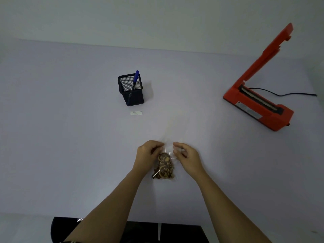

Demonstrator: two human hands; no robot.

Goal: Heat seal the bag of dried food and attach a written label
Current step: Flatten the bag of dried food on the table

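Note:
A clear plastic bag of brown dried food (164, 166) lies on the white table, near its front edge. My left hand (148, 153) and my right hand (185, 155) each pinch the bag's clear upper part, one on either side. The bag's mouth stretches away from me and is hard to make out. A small white label (136, 113) lies flat further back. Behind it stands a black mesh pen holder (131, 90) with a blue marker (134, 81) in it. An orange heat sealer (259, 102) sits at the right with its arm raised.
The sealer's black cord (284, 94) runs off to the right along the table. The table's far edge meets a pale wall (157, 20). A dark surface (140, 232) shows below the table's front edge.

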